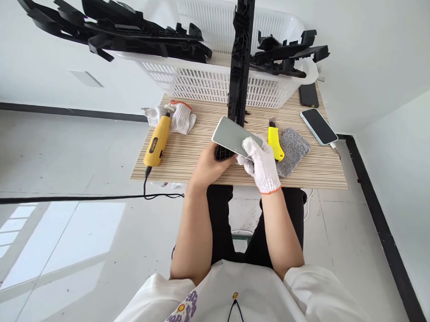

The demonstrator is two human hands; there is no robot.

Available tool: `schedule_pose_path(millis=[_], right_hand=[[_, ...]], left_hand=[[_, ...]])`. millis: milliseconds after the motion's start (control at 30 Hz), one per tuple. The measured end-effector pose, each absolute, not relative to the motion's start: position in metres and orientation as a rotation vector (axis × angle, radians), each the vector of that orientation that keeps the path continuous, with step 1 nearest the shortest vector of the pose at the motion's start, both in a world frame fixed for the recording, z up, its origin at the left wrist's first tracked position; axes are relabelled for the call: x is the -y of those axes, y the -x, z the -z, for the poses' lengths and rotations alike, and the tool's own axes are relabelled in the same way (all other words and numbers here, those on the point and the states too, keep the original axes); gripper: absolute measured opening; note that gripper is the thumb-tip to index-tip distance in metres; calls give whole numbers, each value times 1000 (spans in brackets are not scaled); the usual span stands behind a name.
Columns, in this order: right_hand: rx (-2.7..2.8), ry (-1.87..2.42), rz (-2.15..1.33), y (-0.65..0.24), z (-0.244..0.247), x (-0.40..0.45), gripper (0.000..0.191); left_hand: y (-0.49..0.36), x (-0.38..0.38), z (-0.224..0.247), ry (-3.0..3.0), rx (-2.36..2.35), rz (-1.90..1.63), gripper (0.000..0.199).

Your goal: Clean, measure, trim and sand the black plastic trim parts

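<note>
1. Clock directions are taken from the hands, with 12 straight ahead. The bare left hand (pixel 209 166) wraps the near end of a long black strip (pixel 239 76); its fingers curl around it, though their tips are mostly hidden.
2. The strip runs from that hand toward 12 o'clock, across the view of a white basket (pixel 193 83); whether the two touch, one cannot tell.
3. The right hand (pixel 261 163), in a white glove with an orange edge, pinches a flat grey piece (pixel 230 134), thumb on top and the other fingers beneath. The piece slants toward 10 o'clock, above the strip's near end.
4. Black parts pile on the basket around 11 o'clock (pixel 145 40) and 1 o'clock.
5. On the striped tabletop (pixel 321 177), a yellow power tool (pixel 157 142) lies at 9, against crumpled white gloves (pixel 181 118) at 10.
6. A yellow-handled knife (pixel 274 143) lies near 3, beside a grey cloth (pixel 294 150); a pale-edged phone (pixel 319 126) lies near 2.
</note>
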State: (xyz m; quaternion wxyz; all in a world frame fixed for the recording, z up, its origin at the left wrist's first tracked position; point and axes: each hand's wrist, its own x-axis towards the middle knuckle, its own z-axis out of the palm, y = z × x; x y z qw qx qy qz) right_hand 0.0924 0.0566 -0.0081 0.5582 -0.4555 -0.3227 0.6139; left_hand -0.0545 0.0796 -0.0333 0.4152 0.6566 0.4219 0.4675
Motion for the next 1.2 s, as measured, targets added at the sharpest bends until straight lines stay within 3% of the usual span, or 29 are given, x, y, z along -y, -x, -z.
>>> schedule_pose_path(millis=[233,433,800,933,1100,1200], right_hand=[[754,1203,-1308,-117,9,-53,51],[956,1205,-1400,-122,4,-49,51],[828,999,-1257,-125,9,-51,41],[854,961,-1227,-125,10,-53,54],[814,913,-1186,-123,15,-54,37],[811,926,-1191,-122,17,-56,49]], left_hand=[[67,-75,28,-1607,-1031,-1023,29],[71,-76,32,-1364,-864,-938,32],[69,-70,26,-1200,-824,-788,71],[68,-71,27,-1177,-864,-768,61],[67,-70,24,-1184,-908,-735,53],[65,-70,24,-1193,-928,-723,46]])
